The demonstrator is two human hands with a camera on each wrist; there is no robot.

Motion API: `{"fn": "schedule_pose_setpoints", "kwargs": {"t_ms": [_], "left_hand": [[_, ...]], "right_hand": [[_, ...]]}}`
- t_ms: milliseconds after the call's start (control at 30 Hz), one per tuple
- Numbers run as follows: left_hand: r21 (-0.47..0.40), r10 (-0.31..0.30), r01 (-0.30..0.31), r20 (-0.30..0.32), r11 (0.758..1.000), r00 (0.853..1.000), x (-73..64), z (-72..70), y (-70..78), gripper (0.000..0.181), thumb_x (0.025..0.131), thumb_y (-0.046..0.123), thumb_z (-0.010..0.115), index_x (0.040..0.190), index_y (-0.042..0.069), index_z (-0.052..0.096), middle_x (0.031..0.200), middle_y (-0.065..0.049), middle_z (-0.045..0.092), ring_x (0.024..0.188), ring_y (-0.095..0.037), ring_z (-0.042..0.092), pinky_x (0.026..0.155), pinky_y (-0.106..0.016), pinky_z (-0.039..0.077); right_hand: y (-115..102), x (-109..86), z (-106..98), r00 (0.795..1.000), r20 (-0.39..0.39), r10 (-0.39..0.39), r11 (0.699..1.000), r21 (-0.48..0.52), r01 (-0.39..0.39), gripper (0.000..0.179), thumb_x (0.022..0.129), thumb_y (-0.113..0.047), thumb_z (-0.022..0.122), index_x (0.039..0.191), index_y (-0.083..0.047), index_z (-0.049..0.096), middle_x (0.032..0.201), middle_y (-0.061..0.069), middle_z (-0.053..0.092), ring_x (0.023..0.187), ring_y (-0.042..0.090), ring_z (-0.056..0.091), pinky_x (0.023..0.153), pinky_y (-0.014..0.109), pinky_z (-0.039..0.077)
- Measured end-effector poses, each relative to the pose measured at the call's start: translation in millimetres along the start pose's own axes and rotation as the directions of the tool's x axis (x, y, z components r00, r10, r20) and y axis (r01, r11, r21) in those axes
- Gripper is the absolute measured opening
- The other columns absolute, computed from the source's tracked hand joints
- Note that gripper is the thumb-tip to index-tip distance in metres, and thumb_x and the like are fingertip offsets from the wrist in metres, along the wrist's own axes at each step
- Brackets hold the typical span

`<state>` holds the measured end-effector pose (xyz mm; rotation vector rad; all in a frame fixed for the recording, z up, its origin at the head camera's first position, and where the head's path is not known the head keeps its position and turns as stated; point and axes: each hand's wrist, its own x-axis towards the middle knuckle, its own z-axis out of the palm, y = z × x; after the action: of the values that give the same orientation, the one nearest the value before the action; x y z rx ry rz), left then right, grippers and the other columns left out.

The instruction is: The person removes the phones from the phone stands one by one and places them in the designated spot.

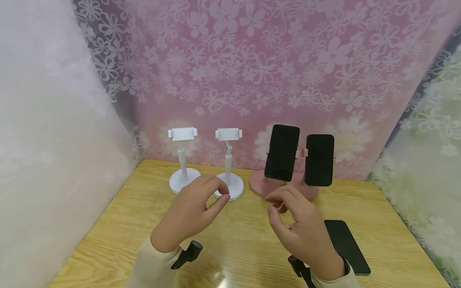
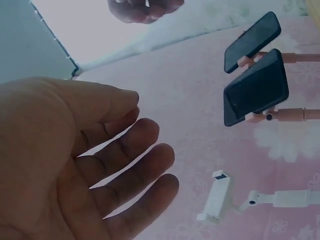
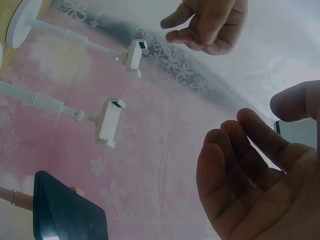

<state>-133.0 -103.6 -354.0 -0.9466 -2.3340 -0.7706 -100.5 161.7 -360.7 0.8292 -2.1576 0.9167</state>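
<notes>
My left hand (image 1: pixel 194 208) hovers over the table before the white phone stands, thumb and fingers loosely bent around nothing. In the left wrist view, that hand (image 2: pixel 100 160) has no object between its fingers. My right hand (image 1: pixel 300 228) hangs in front of the pink stands, its fingers relaxed and bare, as the right wrist view of the hand (image 3: pixel 255 170) also shows. Two white phone stands (image 1: pixel 183 134) (image 1: pixel 230 188) have bare clamps. Two pink phone stands (image 1: pixel 261 184) each hold a black phone (image 1: pixel 282 153) (image 1: pixel 319 160) upright. Another black phone (image 1: pixel 347 246) lies flat beside my right wrist.
The wooden table (image 1: pixel 119 228) runs back to a pink flowered cloth (image 1: pixel 230 80). Pale cloth (image 1: pixel 54 120) hangs at the left, and a green-white flowered one (image 1: pixel 428 180) at the right. A black wrist camera (image 1: pixel 189 254) is strapped to my left wrist.
</notes>
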Motion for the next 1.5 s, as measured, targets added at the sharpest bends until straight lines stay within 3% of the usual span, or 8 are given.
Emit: {"fn": "schedule_pose_setpoints", "kwargs": {"t_ms": [400, 767, 1000, 1100, 1233, 1367, 1433, 1500], "left_hand": [[-0.015, -0.074, 0.076, 0.110, 0.997, 0.991, 0.5, 5.7, -2.9, 0.007, 0.100, 0.024, 0.071, 0.102, 0.021, 0.065, 0.099, 0.013, 0.066, 0.098, -0.005, 0.064, 0.079, -0.029, 0.054], [-0.051, -0.058, 0.068, 0.170, 0.996, 0.984, -1.9, 9.8, 1.6, 0.007, 0.099, 0.023, 0.071, 0.101, 0.019, 0.066, 0.097, 0.009, 0.069, 0.093, -0.009, 0.065, 0.080, -0.031, 0.054], [-0.003, -0.115, 0.119, 0.232, 0.993, 0.966, -3.9, 8.3, -5.0, 0.005, 0.100, 0.022, 0.070, 0.098, 0.020, 0.066, 0.094, 0.012, 0.067, 0.089, -0.008, 0.064, 0.076, -0.031, 0.053], [0.008, -0.114, 0.116, 0.244, 0.993, 0.963, -2.5, 8.3, -8.2, 0.006, 0.101, 0.021, 0.069, 0.095, 0.022, 0.066, 0.089, 0.014, 0.065, 0.084, -0.005, 0.060, 0.075, -0.029, 0.052], [0.005, -0.113, 0.116, 0.269, 0.993, 0.957, -0.9, 8.7, -10.4, 0.008, 0.101, 0.022, 0.068, 0.093, 0.022, 0.066, 0.087, 0.015, 0.064, 0.080, -0.005, 0.059, 0.075, -0.028, 0.051], [-0.019, -0.117, 0.129, 0.306, 0.991, 0.945, -1.6, 8.3, -9.1, 0.009, 0.102, 0.024, 0.066, 0.093, 0.024, 0.066, 0.088, 0.016, 0.064, 0.084, -0.005, 0.062, 0.079, -0.029, 0.053], [-0.025, -0.114, 0.128, 0.315, 0.991, 0.942, -1.5, 7.8, -7.7, 0.008, 0.102, 0.026, 0.066, 0.094, 0.024, 0.066, 0.089, 0.016, 0.065, 0.087, -0.004, 0.063, 0.081, -0.029, 0.054], [-0.024, -0.114, 0.129, 0.323, 0.991, 0.940, -0.6, 7.2, -6.1, 0.008, 0.103, 0.028, 0.065, 0.095, 0.025, 0.066, 0.091, 0.017, 0.065, 0.089, -0.003, 0.063, 0.082, -0.029, 0.054]], "right_hand": [[-2, -1.6, 2, 1.000, 0.020, 0.016, 0.998, -0.058, -0.015, 0.027, 0.086, 0.001, 0.072, 0.104, -0.020, 0.069, 0.100, -0.013, 0.062, 0.083, 0.007, 0.056, 0.072, 0.016, 0.048], [-3, -3.1, 7, 0.997, 0.069, 0.034, 0.997, -0.078, -0.028, 0.025, 0.089, -0.002, 0.072, 0.105, -0.020, 0.069, 0.103, -0.014, 0.063, 0.087, 0.006, 0.056, 0.072, 0.021, 0.052], [10, -9.0, 37, 0.971, 0.190, 0.144, 0.986, -0.111, -0.124, 0.017, 0.093, -0.012, 0.072, 0.108, -0.019, 0.070, 0.104, -0.012, 0.061, 0.089, 0.004, 0.056, 0.075, 0.028, 0.056], [27, -11.9, 56, 0.924, 0.300, 0.237, 0.966, -0.169, -0.193, 0.017, 0.093, -0.017, 0.073, 0.111, -0.016, 0.070, 0.105, -0.007, 0.061, 0.089, 0.009, 0.057, 0.080, 0.032, 0.056], [65, -12.5, 76, 0.793, 0.476, 0.381, 0.920, -0.285, -0.270, 0.034, 0.096, -0.023, 0.072, 0.126, -0.008, 0.067, 0.121, 0.008, 0.061, 0.105, 0.021, 0.059, 0.095, 0.044, 0.054], [109, -14.8, 90, 0.652, 0.563, 0.508, 0.856, -0.412, -0.311, 0.057, 0.099, -0.031, 0.068, 0.146, -0.002, 0.053, 0.145, 0.021, 0.050, 0.132, 0.035, 0.052, 0.110, 0.054, 0.045], [125, -14.6, 92, 0.604, 0.583, 0.543, 0.832, -0.470, -0.295, 0.063, 0.099, -0.035, 0.067, 0.150, -0.002, 0.049, 0.152, 0.025, 0.044, 0.139, 0.040, 0.045, 0.113, 0.057, 0.040], [136, -12.8, 91, 0.576, 0.600, 0.556, 0.821, -0.504, -0.268, 0.065, 0.099, -0.038, 0.066, 0.150, -0.001, 0.048, 0.154, 0.027, 0.042, 0.142, 0.044, 0.042, 0.114, 0.061, 0.038]]}}
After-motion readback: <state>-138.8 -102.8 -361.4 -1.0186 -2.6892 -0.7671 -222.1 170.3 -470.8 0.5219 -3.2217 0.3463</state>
